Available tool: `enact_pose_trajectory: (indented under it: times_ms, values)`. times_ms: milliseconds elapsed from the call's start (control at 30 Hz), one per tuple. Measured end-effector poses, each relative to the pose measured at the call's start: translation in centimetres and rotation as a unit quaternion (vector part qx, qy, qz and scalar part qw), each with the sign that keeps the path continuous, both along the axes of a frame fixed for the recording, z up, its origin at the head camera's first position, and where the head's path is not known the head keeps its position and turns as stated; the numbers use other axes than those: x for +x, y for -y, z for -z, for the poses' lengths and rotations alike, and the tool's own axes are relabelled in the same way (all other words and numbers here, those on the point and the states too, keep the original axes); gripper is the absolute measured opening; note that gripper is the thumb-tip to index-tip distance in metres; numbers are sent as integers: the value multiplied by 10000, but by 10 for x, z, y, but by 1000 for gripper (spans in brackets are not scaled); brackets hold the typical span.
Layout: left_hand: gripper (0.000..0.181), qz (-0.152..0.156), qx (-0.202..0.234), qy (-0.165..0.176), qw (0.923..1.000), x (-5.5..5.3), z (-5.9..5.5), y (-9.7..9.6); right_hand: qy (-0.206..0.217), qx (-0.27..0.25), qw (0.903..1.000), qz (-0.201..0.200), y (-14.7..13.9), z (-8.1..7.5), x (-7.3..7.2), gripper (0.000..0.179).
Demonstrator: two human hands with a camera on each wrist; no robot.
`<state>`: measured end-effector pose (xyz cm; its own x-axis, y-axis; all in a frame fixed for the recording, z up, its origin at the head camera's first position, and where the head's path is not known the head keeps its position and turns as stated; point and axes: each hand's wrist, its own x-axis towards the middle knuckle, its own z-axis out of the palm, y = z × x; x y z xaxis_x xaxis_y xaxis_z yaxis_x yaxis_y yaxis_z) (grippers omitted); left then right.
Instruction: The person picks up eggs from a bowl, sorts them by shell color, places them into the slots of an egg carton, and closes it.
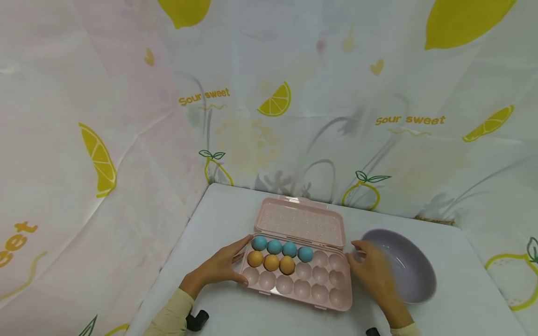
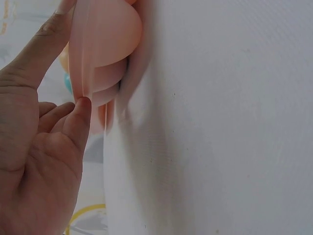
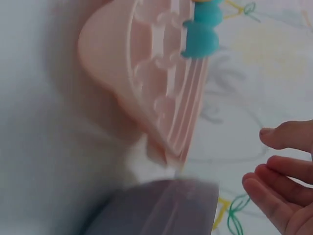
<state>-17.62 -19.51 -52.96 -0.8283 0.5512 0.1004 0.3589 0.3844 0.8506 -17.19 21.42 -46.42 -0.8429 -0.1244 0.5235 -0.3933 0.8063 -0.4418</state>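
A pink plastic egg box (image 1: 302,289) lies on the table with its lid (image 1: 300,221) folded back. Several blue eggs (image 1: 275,247) sit in the back row from the left, and three orange eggs (image 1: 271,262) fill the left of the middle row. The front row's hollows are bare. My left hand (image 1: 220,266) holds the box's left end, thumb at the front corner and fingers at the back one. Between the box's right end and a grey-purple bowl (image 1: 412,266) is my right hand (image 1: 371,268), blurred, its fingers loosely bent around nothing in the right wrist view (image 3: 286,181).
The white table (image 1: 227,308) meets a lemon-print sheet (image 1: 302,154) at the back and sides. The bowl stands right of the egg box; its visible inside holds nothing. Dark wrist-worn pieces (image 1: 197,320) show near the left sleeve.
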Motion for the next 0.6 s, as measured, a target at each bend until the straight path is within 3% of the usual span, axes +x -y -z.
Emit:
enact_pose_trajectory:
  times_ms: [133, 300, 600]
  values:
    - [123, 13, 53, 58, 10000, -2, 2, 2, -79, 274, 9994, 196, -20, -5, 3, 33]
    - [123, 5, 51, 121, 9999, -2, 4, 3, 714, 493, 9952, 443, -42, -9, 9, 35]
    - [123, -6, 92, 125, 9999, -4, 6, 1, 1872, 738, 9751, 930, -64, -5, 12, 42]
